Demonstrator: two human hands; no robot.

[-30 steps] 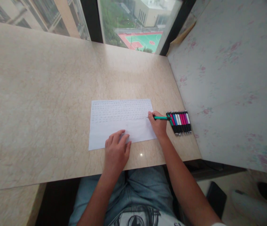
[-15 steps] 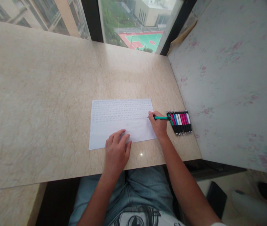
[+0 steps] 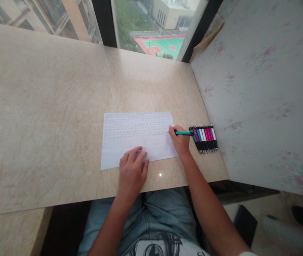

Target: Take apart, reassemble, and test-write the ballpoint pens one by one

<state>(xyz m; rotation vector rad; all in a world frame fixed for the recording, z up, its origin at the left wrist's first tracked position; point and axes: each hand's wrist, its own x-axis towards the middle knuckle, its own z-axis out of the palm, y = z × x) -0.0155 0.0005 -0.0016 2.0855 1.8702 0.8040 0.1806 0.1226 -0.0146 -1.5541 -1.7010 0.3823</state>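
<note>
A white sheet of paper (image 3: 114,151) lies on the stone-patterned desk, with several lines of handwriting across its upper half. My right hand (image 3: 180,141) is closed around a green and black pen (image 3: 184,133) at the sheet's right edge. The pen's tip is at the right end of the lowest written line. My left hand (image 3: 133,167) rests on the lower edge of the paper, fingers spread and holding nothing.
Several pens (image 3: 205,139) in mixed colours lie side by side right of my right hand. A flower-patterned wall (image 3: 260,92) bounds the desk (image 3: 60,117) on the right. Windows (image 3: 154,28) stand along the far edge. The desk's front edge runs above my lap.
Almost nothing differs. My right hand and the pen have shifted very slightly at the end of the same line; my left hand stays in place.
</note>
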